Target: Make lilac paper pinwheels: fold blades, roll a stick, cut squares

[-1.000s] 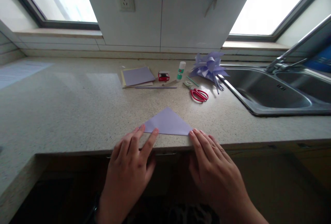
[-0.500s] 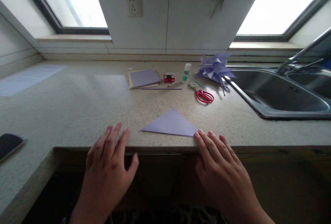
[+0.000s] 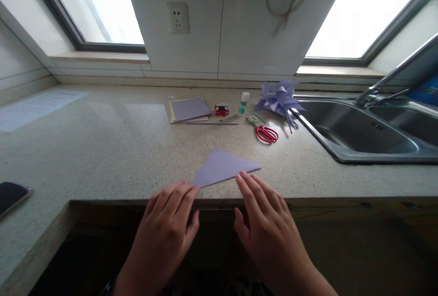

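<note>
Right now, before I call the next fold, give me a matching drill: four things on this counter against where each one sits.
Things:
1 folded purple triangle
2 red scissors
3 black phone
4 glue stick

Places:
A far left counter edge
B at both hands' fingertips
C upright beside the small red box
D flat, in front of the purple paper flower

Pairs: 1-B, 2-D, 3-A, 4-C
</note>
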Action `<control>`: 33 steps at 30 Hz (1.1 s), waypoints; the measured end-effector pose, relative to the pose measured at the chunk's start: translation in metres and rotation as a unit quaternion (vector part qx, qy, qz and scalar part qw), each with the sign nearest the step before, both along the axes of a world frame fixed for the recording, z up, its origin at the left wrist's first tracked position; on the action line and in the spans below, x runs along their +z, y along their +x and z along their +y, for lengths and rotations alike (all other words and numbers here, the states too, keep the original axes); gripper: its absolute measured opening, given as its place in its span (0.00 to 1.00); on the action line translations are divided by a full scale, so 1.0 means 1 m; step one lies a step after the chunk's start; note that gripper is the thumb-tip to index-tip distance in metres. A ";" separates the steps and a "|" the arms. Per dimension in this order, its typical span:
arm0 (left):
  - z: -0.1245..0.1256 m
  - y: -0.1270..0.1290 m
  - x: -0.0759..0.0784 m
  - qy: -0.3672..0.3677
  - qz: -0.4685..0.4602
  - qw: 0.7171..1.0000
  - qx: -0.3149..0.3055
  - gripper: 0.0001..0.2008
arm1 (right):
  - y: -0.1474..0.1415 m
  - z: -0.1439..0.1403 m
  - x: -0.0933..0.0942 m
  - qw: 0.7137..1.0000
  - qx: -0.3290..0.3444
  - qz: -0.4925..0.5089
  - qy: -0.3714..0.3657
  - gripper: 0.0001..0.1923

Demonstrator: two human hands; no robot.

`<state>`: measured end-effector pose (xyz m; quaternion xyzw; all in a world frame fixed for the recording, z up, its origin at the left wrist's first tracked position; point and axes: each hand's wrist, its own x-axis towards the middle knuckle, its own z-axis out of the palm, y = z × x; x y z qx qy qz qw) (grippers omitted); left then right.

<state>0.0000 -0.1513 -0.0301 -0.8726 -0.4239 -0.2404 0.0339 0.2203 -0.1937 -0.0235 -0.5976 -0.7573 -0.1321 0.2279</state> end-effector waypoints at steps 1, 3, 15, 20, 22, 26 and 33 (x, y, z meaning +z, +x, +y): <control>-0.002 0.002 0.002 -0.001 -0.014 1.000 -0.013 0.18 | -0.005 0.002 -0.002 1.000 0.021 0.010 -0.003 0.27; -0.008 0.005 0.007 -0.010 -0.048 0.997 -0.058 0.17 | -0.012 0.004 -0.007 0.998 0.052 0.021 -0.008 0.25; -0.022 0.002 -0.004 -0.547 -0.405 0.733 -0.002 0.20 | 0.004 0.002 -0.011 0.977 0.147 0.147 0.043 0.13; -0.015 0.025 -0.002 -0.626 -0.559 0.544 -0.004 0.20 | 0.012 -0.011 -0.012 0.962 0.239 0.124 0.032 0.18; -0.015 0.030 -0.002 -0.626 -0.594 0.506 0.007 0.17 | 0.014 -0.019 -0.015 0.955 0.270 0.118 0.022 0.20; -0.020 0.029 0.003 -0.622 -0.596 0.507 0.024 0.15 | 0.006 -0.036 -0.020 0.932 0.198 0.305 0.009 0.22; -0.039 0.028 0.019 -0.658 -0.535 0.530 -0.007 0.16 | -0.019 -0.042 -0.008 0.588 0.006 0.756 -0.288 0.16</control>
